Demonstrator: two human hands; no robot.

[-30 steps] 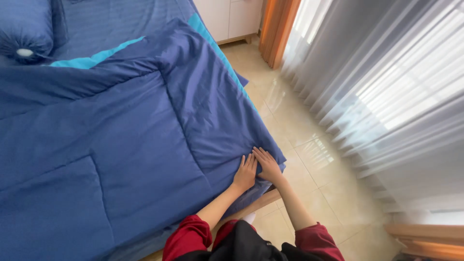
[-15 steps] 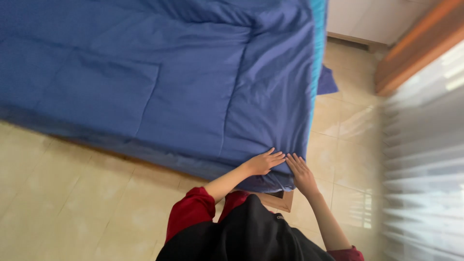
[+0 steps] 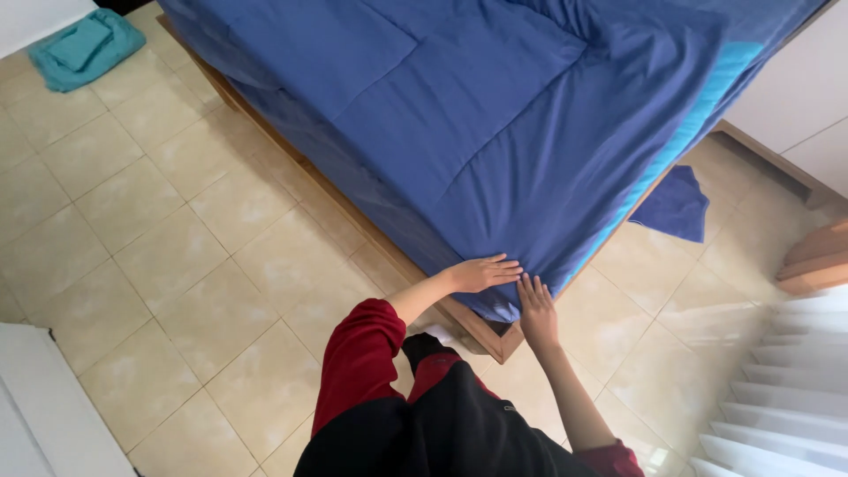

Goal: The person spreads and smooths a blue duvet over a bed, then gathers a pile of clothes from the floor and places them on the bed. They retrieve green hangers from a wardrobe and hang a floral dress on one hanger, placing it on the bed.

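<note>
At the corner of the bed (image 3: 495,340), the left hand (image 3: 481,273) lay flat and open on the blue quilt (image 3: 495,132), fingers spread toward the right hand (image 3: 536,311), which pressed open-palmed on the quilt's edge just beside it. Near the far side, a teal folded cloth (image 3: 84,46) sat on the tiled floor (image 3: 159,230)

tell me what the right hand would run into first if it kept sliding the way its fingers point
The right hand lies flat at the bed corner, fingers pointing up the picture. Going straight on, it would meet only more of the blue quilt, probably the light blue stripe further along; the left hand sits off to the side.
</note>
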